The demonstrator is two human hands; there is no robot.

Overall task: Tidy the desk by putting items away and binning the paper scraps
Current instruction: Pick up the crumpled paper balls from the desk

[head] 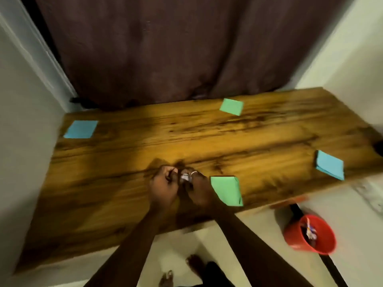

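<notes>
Head view, blurred by motion. Both hands meet over the middle of the tabletop (pixel 145 139), toward its near edge. The left hand (pixel 163 184) and the right hand (pixel 200 188) face each other, fingers curled inward; each grip is narrow and holds the same small pale scrap (pixel 185 177). The scrap sits between the two grips, at the fingertips, just above the wood — whether it touches the surface cannot be told. A ring (pixel 194 172) shows on a right finger beside the scrap.

Four notes lie flat, well apart from one another:
- near green note (pixel 227 190) — just beside the right hand, at the near edge
- far green note (pixel 231 106) at the back edge
- left blue note (pixel 81 129) at the far left corner
- right blue note (pixel 329 165) near the right end

A red bin (pixel 294 235) stands on the floor right of the tabletop, with pale scraps inside. A dark curtain (pixel 165 48) hangs behind.
</notes>
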